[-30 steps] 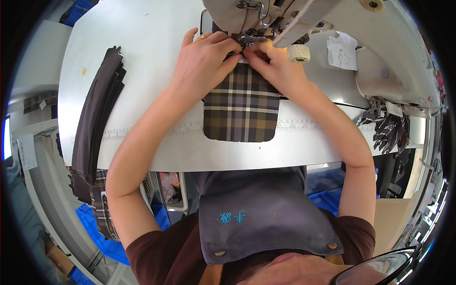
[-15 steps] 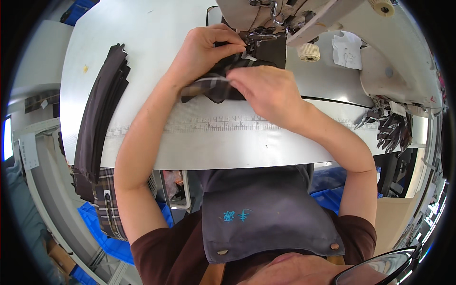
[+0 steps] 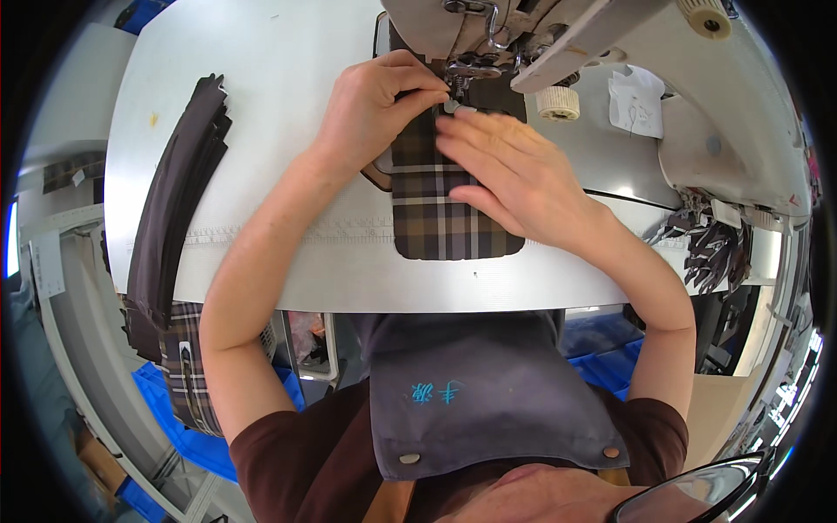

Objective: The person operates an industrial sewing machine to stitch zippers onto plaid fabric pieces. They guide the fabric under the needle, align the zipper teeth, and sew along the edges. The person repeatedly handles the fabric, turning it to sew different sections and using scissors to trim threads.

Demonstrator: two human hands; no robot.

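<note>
A brown, black and white plaid fabric piece [image 3: 449,213] with rounded lower corners lies flat under the sewing machine's needle area [image 3: 460,87]. My left hand [image 3: 370,105] is closed in a pinch, thumb and forefinger tips together right beside the presser foot. What they grip is too small and covered to make out. Lying on the right part of the plaid piece, my right hand [image 3: 519,170] is open with its fingers stretched toward the foot and its thumb apart. It hides part of the fabric's right edge.
A stack of dark fabric strips [image 3: 179,196] lies on the left of the white table [image 3: 288,261]. Plaid pieces [image 3: 187,370] hang below it, over a blue bin [image 3: 205,449]. At right are the machine's body [image 3: 732,131], a white paper [image 3: 635,100] and a bunch of dark scraps [image 3: 715,248].
The plaid piece was bunched and folded under my hands; now it is spread flat toward me. My right hand has gone from curled fingers to flat on it. The left pinch stays by the foot.
</note>
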